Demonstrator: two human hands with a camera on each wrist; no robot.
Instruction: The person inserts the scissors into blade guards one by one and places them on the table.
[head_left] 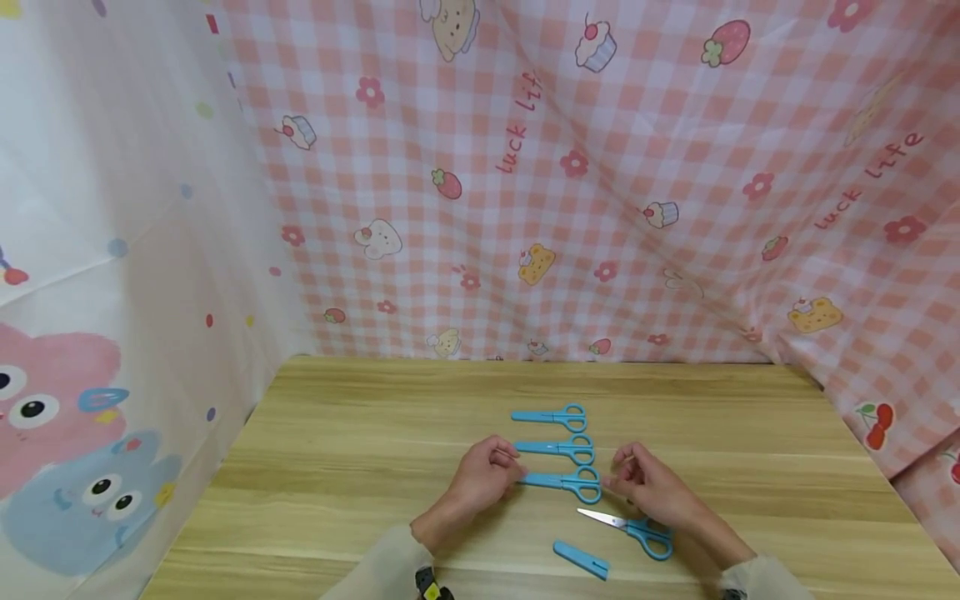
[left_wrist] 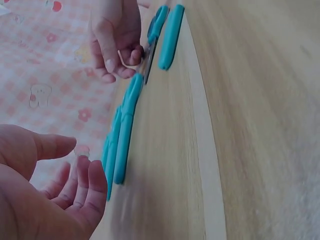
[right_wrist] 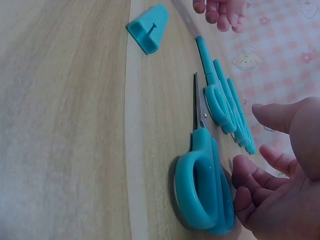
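Three pairs of blue scissors in blue sheaths lie in a stack of rows: the far pair [head_left: 549,417], the middle pair [head_left: 555,448] and the near pair [head_left: 561,481]. My left hand [head_left: 483,473] hovers at their sheath tips, thumb and fingers apart and bare in the left wrist view. By the handle loops is my right hand [head_left: 654,486], its fingers loosely bent around nothing. Below it rest unsheathed scissors [right_wrist: 197,185], metal blades bare and closed, pointing left. A loose blue sheath [head_left: 581,560] lies nearer the front, its slotted opening visible in the right wrist view.
The wood-grain table [head_left: 337,433] carries all of these things. A pink checked cloth [head_left: 480,208] hangs behind it and at the right, and a white cartoon-print cloth [head_left: 172,292] hangs at the left.
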